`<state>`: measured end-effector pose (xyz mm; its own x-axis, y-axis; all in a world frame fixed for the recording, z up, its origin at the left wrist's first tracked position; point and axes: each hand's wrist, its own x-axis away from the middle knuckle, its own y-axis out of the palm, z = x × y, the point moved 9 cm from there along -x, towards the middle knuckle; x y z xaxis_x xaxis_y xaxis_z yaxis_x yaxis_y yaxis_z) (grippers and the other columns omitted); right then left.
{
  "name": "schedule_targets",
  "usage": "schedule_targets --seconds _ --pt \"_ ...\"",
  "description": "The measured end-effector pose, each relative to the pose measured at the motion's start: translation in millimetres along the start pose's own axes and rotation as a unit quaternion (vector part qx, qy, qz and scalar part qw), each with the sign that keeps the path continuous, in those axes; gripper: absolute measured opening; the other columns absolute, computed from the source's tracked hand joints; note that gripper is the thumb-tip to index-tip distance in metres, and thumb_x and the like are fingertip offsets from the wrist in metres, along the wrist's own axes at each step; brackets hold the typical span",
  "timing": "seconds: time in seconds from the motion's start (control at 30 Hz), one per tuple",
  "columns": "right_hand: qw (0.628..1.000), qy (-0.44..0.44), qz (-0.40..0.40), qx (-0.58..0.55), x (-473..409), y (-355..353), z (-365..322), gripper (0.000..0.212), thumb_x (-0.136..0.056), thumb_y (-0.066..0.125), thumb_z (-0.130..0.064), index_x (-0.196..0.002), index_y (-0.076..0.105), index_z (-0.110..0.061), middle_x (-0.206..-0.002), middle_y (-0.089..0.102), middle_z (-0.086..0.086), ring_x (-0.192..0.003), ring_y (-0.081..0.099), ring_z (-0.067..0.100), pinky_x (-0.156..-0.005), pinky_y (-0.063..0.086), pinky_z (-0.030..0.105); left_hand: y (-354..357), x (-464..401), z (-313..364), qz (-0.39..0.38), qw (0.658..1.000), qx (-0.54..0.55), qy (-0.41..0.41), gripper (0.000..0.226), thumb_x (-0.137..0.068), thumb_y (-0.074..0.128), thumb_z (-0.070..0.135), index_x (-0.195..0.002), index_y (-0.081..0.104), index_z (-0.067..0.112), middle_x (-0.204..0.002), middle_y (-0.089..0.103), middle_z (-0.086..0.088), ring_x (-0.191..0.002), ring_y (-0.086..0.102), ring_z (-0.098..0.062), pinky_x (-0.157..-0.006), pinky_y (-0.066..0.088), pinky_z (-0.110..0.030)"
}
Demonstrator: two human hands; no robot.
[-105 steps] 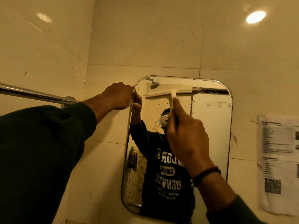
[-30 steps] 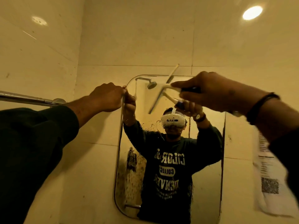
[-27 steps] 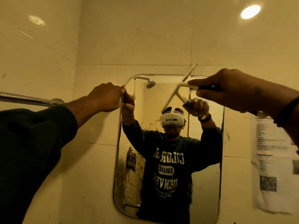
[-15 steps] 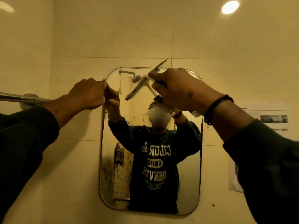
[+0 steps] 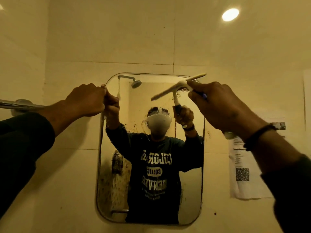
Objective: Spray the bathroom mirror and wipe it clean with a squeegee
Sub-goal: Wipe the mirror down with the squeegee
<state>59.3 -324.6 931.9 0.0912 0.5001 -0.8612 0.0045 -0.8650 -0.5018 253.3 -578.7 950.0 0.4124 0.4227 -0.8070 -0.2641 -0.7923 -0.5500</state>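
Observation:
A rounded rectangular mirror (image 5: 116, 182) hangs on the tiled wall, with droplets and smears across its upper half. My left hand (image 5: 85, 100) grips the mirror's upper left edge. My right hand (image 5: 218, 105) holds the handle of a white squeegee (image 5: 175, 89) at the mirror's top right corner. The blade is tilted, its right end higher and reaching past the mirror's edge. The mirror reflects both hands and the squeegee.
A chrome rail (image 5: 21, 105) runs along the left wall beside my left arm. A paper notice with a QR code (image 5: 242, 172) is stuck to the wall right of the mirror. A round ceiling light (image 5: 230, 14) glows at the top right.
My right hand has carried the squeegee from the mirror's top middle to its top right corner. My left hand keeps its grip on the mirror's edge. The view has shifted slightly.

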Motion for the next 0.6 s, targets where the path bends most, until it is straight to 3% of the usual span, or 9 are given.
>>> schedule_targets --seconds 0.13,0.43,0.6 --pt "0.997 0.041 0.054 -0.03 -3 2 2 0.039 -0.104 0.039 -0.028 -0.141 0.047 -0.022 -0.07 0.05 -0.01 -0.049 0.044 0.003 -0.037 0.033 0.011 1 -2 -1 0.002 1.0 -0.009 0.003 0.037 -0.09 0.05 0.017 -0.127 0.054 0.015 -0.066 0.04 0.003 -0.056 0.042 -0.012 -0.044 0.027 -0.025" --pt "0.992 0.108 -0.01 -0.061 89 43 25 0.043 -0.102 0.039 -0.031 -0.146 0.039 -0.03 -0.059 0.044 -0.014 -0.042 0.05 -0.005 -0.042 0.039 0.01 -6 -4 -4 -0.003 1.0 0.004 0.011 0.034 -0.09 0.052 0.019 -0.124 0.057 0.019 -0.066 0.043 0.003 -0.057 0.044 -0.014 -0.049 0.033 -0.025" --pt "0.992 0.098 0.012 -0.074 63 21 11 0.037 -0.103 0.041 -0.027 -0.139 0.049 -0.023 -0.065 0.048 -0.013 -0.047 0.054 -0.003 -0.044 0.038 0.005 -4 -5 1 -0.005 1.0 -0.001 0.012 0.03 -0.087 0.053 0.017 -0.117 0.059 0.017 -0.066 0.047 0.001 -0.057 0.048 -0.016 -0.048 0.035 -0.025"
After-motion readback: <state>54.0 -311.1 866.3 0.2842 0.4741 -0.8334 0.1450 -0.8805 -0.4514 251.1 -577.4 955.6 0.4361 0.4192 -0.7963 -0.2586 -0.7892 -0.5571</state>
